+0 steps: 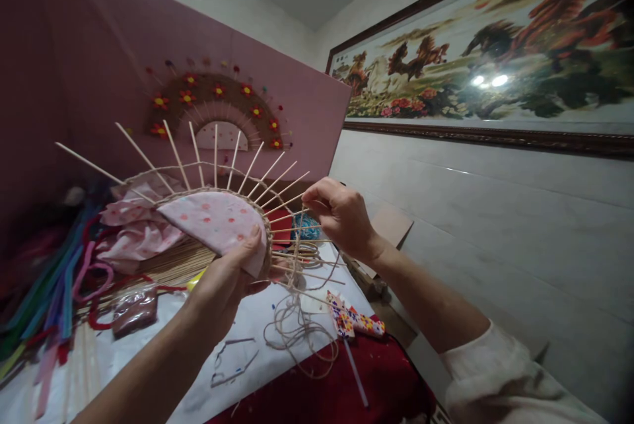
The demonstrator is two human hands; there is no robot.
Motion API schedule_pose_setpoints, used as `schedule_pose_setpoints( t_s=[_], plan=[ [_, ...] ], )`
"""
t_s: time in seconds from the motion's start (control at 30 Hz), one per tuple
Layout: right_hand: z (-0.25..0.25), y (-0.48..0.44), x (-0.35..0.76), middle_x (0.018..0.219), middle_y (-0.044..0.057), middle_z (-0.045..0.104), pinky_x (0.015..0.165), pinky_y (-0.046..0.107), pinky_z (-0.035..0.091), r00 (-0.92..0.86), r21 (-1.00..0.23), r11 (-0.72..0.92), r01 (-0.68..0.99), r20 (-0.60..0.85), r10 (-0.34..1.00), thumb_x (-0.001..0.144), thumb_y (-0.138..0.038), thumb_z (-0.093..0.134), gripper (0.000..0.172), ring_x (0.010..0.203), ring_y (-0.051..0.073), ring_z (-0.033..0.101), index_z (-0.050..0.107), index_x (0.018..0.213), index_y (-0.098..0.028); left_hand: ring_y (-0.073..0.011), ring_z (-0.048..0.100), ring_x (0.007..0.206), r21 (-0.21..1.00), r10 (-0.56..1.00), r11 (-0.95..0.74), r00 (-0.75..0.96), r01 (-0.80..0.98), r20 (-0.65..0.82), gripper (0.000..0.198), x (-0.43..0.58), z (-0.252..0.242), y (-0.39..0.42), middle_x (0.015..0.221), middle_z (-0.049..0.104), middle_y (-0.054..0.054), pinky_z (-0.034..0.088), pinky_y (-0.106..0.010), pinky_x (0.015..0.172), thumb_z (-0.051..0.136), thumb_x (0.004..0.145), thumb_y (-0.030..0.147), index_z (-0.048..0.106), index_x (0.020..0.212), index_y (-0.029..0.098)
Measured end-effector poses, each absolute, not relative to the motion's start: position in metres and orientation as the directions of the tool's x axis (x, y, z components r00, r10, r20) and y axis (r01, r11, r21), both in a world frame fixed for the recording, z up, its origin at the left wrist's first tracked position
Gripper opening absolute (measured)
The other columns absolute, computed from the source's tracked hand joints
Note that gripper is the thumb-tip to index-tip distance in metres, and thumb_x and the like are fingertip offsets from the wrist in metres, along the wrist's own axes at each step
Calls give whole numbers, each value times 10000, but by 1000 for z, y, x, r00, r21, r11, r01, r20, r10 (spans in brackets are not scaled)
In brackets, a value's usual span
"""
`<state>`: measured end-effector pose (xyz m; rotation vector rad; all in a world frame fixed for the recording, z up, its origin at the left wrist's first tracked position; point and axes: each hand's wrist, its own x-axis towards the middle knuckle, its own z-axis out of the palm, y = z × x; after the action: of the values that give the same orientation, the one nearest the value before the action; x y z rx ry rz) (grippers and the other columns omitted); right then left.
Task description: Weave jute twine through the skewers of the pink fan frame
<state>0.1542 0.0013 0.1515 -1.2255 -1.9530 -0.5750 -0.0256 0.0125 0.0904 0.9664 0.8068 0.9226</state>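
My left hand (238, 259) grips a half-round piece covered in white fabric with pink-red dots (212, 216), thumb on its face. Thin wooden sticks (215, 153) fan outward from its curved edge. Brown twine (297, 259) runs among the sticks along that curve and loops loosely over them. On the right side of the fan, my right hand (337, 212) has its fingers pinched together near a stick's tip, with twine hanging just below. Whether the fingertips hold the twine or the stick is hard to see. A loose tangle of twine (302, 338) lies on the table below.
A finished-looking fan with red flowers (218, 90) is on the pink board (297, 94) behind. Crumpled dotted fabric (139, 219), colourful pipe cleaners (64, 279) and a wrapped brown block (135, 310) lie left. Glasses (235, 361) and flower-patterned material (354, 318) rest near the table's front.
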Motion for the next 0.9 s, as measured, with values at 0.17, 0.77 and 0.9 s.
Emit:
schedule_pose_setpoints(
  t_s=[0.17,0.77,0.9],
  plan=[
    [150,3,154,807,0,586,633,261,379,-245,-10,410,912,789,564,799,-90,465,155,706,124,530,574,779,-199,-261,663,707,910,869,316,466,-267,-165,471,-26,91,13,826,718,-116,414,-370,721,565,697,563,667,894,147],
    [147,8,154,806,-1,598,638,265,380,-234,-11,401,916,796,558,781,-79,465,172,711,131,539,581,779,-206,-296,670,700,888,865,349,467,-300,-182,493,-22,86,16,743,705,-120,393,-409,781,578,683,571,609,906,133],
    [146,10,154,801,-3,601,632,265,379,-229,-12,396,918,799,555,770,-68,456,187,704,130,538,578,777,-210,-273,663,661,888,867,345,465,-304,-178,471,-23,88,15,719,697,-110,414,-379,726,595,676,560,611,888,140]
  ],
)
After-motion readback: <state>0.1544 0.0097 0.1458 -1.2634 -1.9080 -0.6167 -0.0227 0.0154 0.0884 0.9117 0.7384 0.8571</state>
